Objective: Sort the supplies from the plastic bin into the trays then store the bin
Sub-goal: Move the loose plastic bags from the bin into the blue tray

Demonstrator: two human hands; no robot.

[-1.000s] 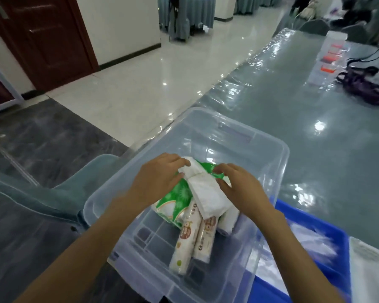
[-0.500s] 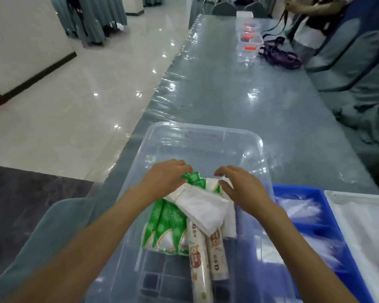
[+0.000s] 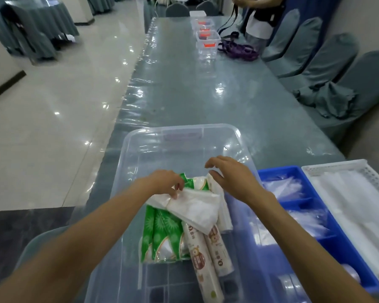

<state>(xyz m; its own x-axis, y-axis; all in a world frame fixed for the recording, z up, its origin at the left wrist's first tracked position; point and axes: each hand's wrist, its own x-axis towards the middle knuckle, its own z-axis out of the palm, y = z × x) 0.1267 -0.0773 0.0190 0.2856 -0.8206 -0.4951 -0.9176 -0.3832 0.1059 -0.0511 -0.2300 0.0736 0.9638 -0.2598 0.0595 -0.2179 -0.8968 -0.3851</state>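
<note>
A clear plastic bin (image 3: 140,136) stands on the table in front of me. Inside lie a green-and-white packet (image 3: 160,235), two printed rolls (image 3: 202,263) and a white folded pack (image 3: 197,206) on top of them. My left hand (image 3: 162,182) pinches the left edge of the white pack. My right hand (image 3: 230,173) hovers just above the supplies with its fingers spread and loosely bent, holding nothing. To the right of the bin sit a blue tray (image 3: 350,259) with clear bags and a white mesh tray (image 3: 372,182) with white sheets.
The long table (image 3: 206,95) has a glossy plastic cover. Small clear boxes (image 3: 207,41) with orange latches and a purple strap (image 3: 239,49) lie at the far end, where a person (image 3: 263,16) stands. Covered chairs (image 3: 328,68) line the right side.
My head turned right, bringing the table's length and both trays into view. My right hand has let go of the white pack and lifted off it. My left hand still holds it.
</note>
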